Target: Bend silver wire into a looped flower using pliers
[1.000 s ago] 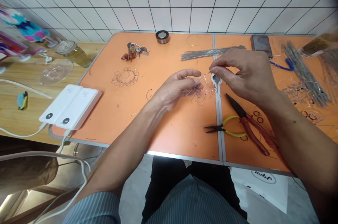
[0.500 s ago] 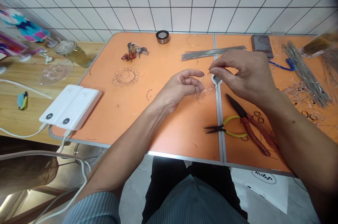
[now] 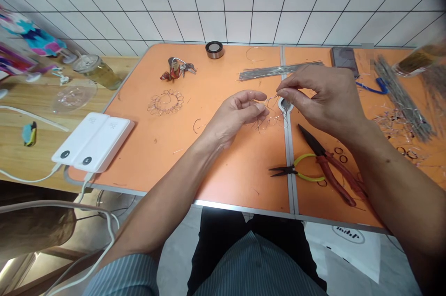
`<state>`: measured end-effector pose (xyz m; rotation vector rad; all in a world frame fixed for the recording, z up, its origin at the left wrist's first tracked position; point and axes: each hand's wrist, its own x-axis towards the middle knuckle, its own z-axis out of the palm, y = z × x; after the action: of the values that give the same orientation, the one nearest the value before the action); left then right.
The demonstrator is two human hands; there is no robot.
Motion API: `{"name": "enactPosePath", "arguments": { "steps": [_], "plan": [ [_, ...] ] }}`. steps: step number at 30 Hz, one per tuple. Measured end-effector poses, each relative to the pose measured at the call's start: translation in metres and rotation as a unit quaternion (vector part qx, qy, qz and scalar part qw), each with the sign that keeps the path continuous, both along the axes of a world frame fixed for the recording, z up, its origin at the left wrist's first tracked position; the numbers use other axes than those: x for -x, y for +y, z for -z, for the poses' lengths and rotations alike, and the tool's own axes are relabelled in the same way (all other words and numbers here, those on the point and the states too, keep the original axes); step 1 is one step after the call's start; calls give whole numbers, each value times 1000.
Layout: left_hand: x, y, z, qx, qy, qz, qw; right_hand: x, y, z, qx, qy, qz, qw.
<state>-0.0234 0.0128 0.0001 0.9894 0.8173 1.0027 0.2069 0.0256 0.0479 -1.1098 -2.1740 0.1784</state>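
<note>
Over the middle of the orange table, a thin looped wire piece [image 3: 270, 121] spans the space between my two hands. My left hand [image 3: 240, 112] has its fingers and thumb bent around the left side of it. The thumb and forefinger of my right hand [image 3: 318, 96] pinch the wire's upper right end. Below my right hand lie red-handled long-nose pliers [image 3: 325, 161] and smaller yellow-handled pliers [image 3: 296, 170]. A finished-looking ring of wire loops [image 3: 166, 102] rests on the table to the left.
Behind the hands is a bundle of straight wires [image 3: 275, 71]; a thicker bundle [image 3: 406, 98] lies at right near a phone [image 3: 344, 61]. Tape [image 3: 214, 49] and keys [image 3: 178, 68] sit at the back. White power banks [image 3: 93, 141] occupy the left edge.
My left thumb and fingers have shifted on the wire piece, the thumb now reaching further forward, and the wire loops have turned slightly. My right hand has stayed nearly still, still pinching.
</note>
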Motion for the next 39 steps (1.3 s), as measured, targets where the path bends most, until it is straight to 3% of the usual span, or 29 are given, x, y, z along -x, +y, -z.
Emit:
{"name": "enactPosePath", "arguments": {
  "steps": [7, 32, 39],
  "plan": [
    [-3, -2, -5, 42, 24, -25, 999, 1, 1, 3, -5, -8, -4, 1000],
    [-2, 7, 7, 198, -17, 36, 979, -4, 11, 18, -29, -24, 3, 999],
    [-5, 6, 7, 182, -8, -2, 983, -3, 9, 18, -18, -32, 5, 999]
  ]
}}
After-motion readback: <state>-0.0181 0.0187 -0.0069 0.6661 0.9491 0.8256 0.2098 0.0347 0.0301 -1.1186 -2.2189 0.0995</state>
